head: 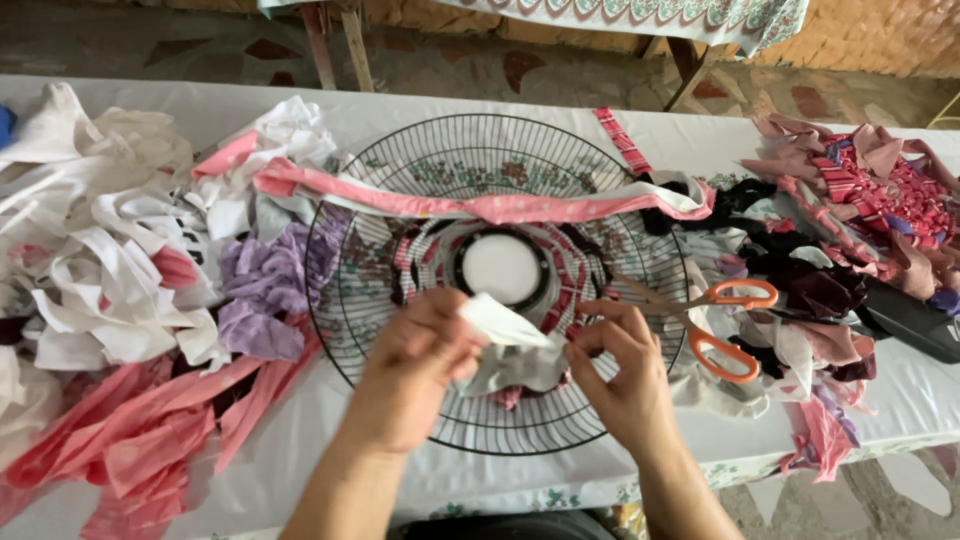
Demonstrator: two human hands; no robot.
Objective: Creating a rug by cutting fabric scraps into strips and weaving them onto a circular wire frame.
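- Hands: left hand (415, 365) and right hand (625, 375) are both pinched shut on a white fabric strip (505, 325), held just above the lower half of a round wire fan guard (500, 270).
- Step in hand, as judged: working the strip into the guard's wires, near the rows already woven round the white hub (500, 267).
- Next move calls for a firm pull and even tension.
- Surroundings: orange-handled scissors (725, 325) lie right of the guard; a pink strip (480, 205) drapes across it; scrap piles (120, 260) cover the bench (520, 475).

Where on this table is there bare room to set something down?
Bare cloth shows along the far edge behind the fan grille, and a strip at the near edge left of the left hand. Scraps and scissors crowd both sides.
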